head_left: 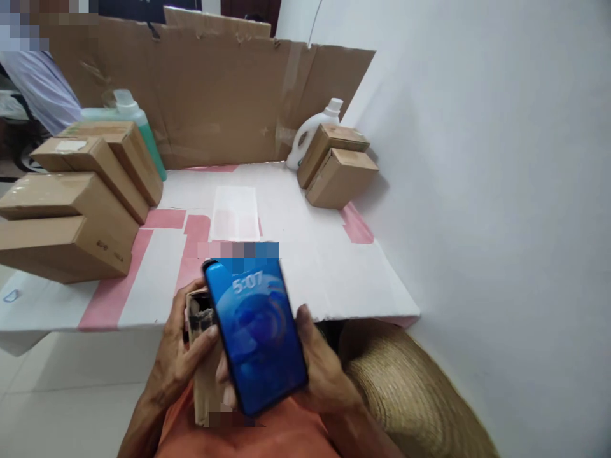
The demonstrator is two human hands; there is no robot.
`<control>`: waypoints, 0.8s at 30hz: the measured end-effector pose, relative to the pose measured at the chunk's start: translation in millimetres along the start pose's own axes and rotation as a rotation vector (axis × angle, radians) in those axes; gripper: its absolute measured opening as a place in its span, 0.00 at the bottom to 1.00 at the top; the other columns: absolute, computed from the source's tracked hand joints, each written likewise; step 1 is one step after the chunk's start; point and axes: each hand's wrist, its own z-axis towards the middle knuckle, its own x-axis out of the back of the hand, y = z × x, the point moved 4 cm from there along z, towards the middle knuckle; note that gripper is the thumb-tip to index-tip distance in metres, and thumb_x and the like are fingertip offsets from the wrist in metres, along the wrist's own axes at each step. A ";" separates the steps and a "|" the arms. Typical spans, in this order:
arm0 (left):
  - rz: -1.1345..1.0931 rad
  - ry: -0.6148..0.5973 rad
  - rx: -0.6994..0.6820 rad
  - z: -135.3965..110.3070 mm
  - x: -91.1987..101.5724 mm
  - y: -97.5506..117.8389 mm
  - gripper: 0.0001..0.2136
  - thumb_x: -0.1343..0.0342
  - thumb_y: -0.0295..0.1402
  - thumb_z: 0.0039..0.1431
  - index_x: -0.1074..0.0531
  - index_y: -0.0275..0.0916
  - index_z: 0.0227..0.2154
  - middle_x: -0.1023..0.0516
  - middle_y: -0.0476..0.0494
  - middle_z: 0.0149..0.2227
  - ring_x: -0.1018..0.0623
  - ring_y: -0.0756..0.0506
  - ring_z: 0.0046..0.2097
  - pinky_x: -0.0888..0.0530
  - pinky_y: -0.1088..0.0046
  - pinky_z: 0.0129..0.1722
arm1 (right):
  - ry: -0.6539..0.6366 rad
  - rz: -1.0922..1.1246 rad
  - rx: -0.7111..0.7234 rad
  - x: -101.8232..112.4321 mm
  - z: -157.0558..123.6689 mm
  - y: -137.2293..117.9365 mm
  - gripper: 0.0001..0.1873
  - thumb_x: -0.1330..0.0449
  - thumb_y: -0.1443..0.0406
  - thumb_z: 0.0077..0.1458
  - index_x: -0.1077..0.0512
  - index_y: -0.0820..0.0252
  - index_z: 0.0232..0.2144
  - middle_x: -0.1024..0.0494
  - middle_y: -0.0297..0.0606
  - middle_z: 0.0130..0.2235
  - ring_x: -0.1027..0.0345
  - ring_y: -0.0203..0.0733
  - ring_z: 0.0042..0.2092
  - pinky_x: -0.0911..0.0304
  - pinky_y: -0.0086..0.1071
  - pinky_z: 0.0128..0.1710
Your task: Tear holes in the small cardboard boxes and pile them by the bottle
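A smartphone (255,334) with a lit blue screen showing 5:07 is tilted in front of me, below the table's front edge. My right hand (321,366) wraps round its right side and back. My left hand (179,353) grips a small open cardboard box (203,356) just left of and behind the phone, thumb pressed on the box's front. Something dark sits inside the box's open top; I cannot make it out.
A white table (334,273) with pink stripes holds a flat clear sheet (235,213), stacked cardboard boxes (71,203) at left, two small boxes (337,165) and a white bottle (310,130) at back right, a green bottle (138,121) at back left. Cardboard screen behind, wall right, straw hat (405,381) below.
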 end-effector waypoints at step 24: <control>-0.082 -0.046 0.117 3.3 -1.4 15.7 0.35 0.39 0.54 0.59 0.34 0.45 0.67 0.26 0.39 0.62 0.24 0.32 0.61 0.24 0.58 0.55 | 0.931 -1.129 -0.036 214.2 54.4 1.3 0.21 0.48 0.51 0.69 0.30 0.56 0.30 0.23 0.37 0.31 0.31 0.45 0.36 0.41 0.34 0.39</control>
